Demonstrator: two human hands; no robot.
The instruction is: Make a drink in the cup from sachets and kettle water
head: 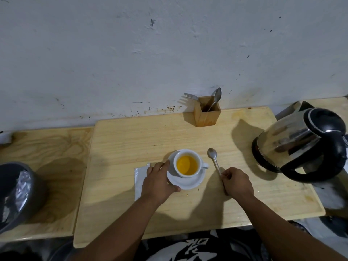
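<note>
A white cup (188, 157) full of orange-yellow drink stands on a white saucer (190, 182) in the middle of the wooden table. My left hand (158, 181) grips the saucer's left rim, thumb at the front edge and a finger touching the cup's side. My right hand (237, 182) is closed around the handle of a metal spoon (213, 157), whose bowl lies on the table to the right of the cup. A white sachet (139, 176) lies flat under my left hand. The steel kettle (299, 140) with a black handle stands at the right.
A wooden holder (207, 113) with a fork and a spoon stands against the wall at the back. A grey lined bin (17, 193) sits at the far left on a lower wooden surface. The table's front edge (169, 240) is close to my body.
</note>
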